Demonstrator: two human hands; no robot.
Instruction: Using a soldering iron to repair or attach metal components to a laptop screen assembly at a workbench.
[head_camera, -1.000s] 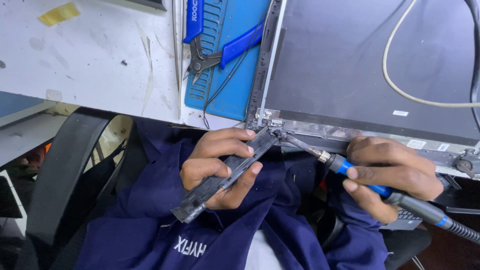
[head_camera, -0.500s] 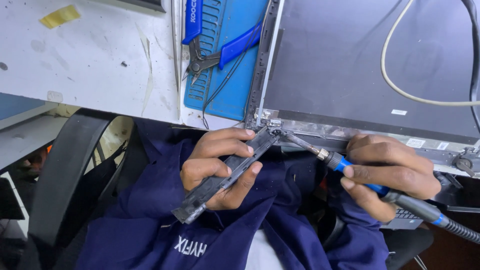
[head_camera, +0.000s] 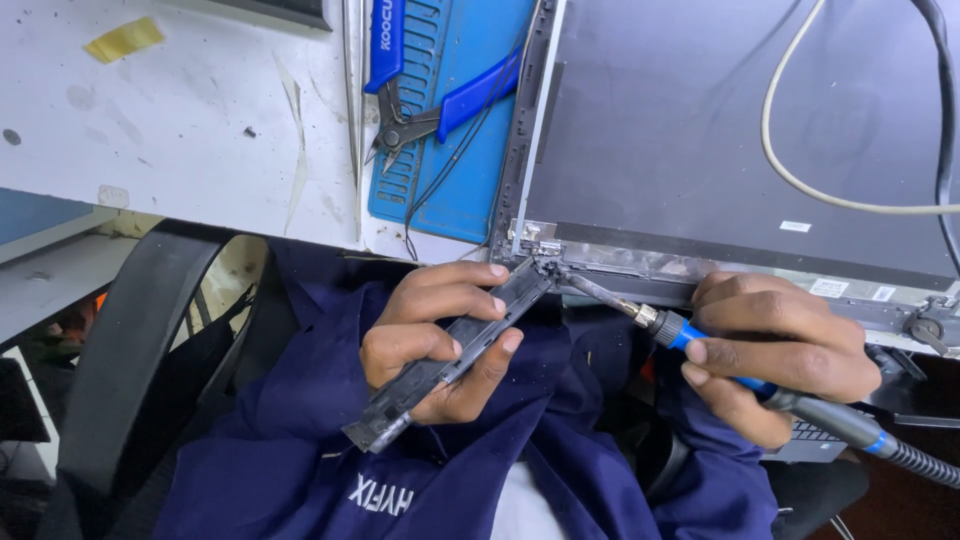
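My left hand (head_camera: 440, 335) grips a long dark plastic strip (head_camera: 400, 400), held slanted with its upper end against the corner hinge (head_camera: 535, 245) of a dark laptop screen panel (head_camera: 720, 130). My right hand (head_camera: 780, 350) holds a blue-collared soldering iron (head_camera: 675, 328) like a pen. Its metal tip touches the spot where the strip meets the hinge at the panel's lower left corner. The iron's black cable runs off to the lower right.
Blue-handled cutting pliers (head_camera: 420, 105) lie on a blue mat (head_camera: 470, 180) left of the panel. A cream cable (head_camera: 800, 185) loops over the panel. The worn white bench (head_camera: 170, 130) reaches left. A black chair arm (head_camera: 140, 370) is beside my blue-clothed lap.
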